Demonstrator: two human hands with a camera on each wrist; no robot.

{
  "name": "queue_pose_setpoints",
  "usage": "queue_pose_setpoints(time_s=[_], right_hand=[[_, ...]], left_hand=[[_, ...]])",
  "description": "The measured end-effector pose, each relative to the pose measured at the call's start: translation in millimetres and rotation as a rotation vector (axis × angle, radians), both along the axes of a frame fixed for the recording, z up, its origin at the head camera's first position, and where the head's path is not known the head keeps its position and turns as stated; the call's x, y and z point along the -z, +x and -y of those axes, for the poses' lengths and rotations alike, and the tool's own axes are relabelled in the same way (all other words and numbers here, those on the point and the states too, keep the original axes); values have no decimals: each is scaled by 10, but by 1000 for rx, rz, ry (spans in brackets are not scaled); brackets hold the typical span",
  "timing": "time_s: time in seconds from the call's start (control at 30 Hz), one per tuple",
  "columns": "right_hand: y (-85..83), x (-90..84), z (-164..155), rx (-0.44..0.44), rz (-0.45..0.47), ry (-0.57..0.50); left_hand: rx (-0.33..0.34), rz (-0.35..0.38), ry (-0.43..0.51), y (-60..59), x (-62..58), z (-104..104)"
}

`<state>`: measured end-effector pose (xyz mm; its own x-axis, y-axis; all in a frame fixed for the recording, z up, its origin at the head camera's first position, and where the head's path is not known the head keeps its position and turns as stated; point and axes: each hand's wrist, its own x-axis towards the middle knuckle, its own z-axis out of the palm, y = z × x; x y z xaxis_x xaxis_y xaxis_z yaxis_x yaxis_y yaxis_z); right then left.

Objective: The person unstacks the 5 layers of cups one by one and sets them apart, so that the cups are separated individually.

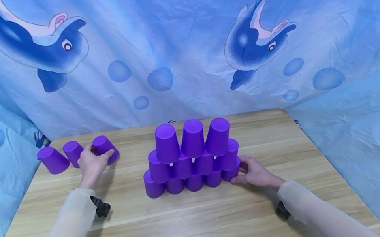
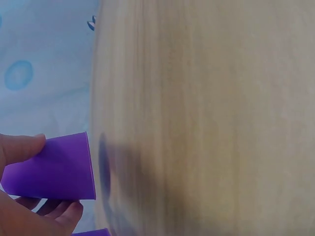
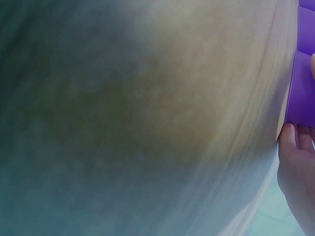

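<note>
A pyramid of upside-down purple cups point(image 1: 190, 157) stands mid-table, three rows high. My right hand point(image 1: 253, 172) touches the rightmost bottom cup point(image 1: 230, 173) with its fingers against the side; the right wrist view shows that cup's wall point(image 3: 301, 88) beside my fingers point(image 3: 295, 147). Three loose purple cups lie at the far left. My left hand point(image 1: 92, 162) grips the nearest of them point(image 1: 106, 147), thumb and fingers curled round it; the left wrist view shows this cup point(image 2: 54, 167) held between thumb and fingers.
Two more purple cups point(image 1: 53, 159) point(image 1: 73, 152) lie by the table's far left corner. The wooden table point(image 1: 197, 219) is backed and flanked by a blue dolphin-print cloth point(image 1: 179, 46). The table's edges sit close on both sides.
</note>
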<state>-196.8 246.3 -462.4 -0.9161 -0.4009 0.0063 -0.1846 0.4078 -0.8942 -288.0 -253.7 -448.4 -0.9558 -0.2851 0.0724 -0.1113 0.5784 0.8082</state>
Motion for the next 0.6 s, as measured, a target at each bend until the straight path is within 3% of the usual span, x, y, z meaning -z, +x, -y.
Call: queue_pose_setpoints(time_s=[0.23, 0.6], right_hand=[[1, -6, -4, 2, 0, -1], [-4, -6, 8, 2, 0, 3]], left_hand=[[-32, 6, -11, -27, 92, 63], [-60, 2, -10, -42, 117, 135]])
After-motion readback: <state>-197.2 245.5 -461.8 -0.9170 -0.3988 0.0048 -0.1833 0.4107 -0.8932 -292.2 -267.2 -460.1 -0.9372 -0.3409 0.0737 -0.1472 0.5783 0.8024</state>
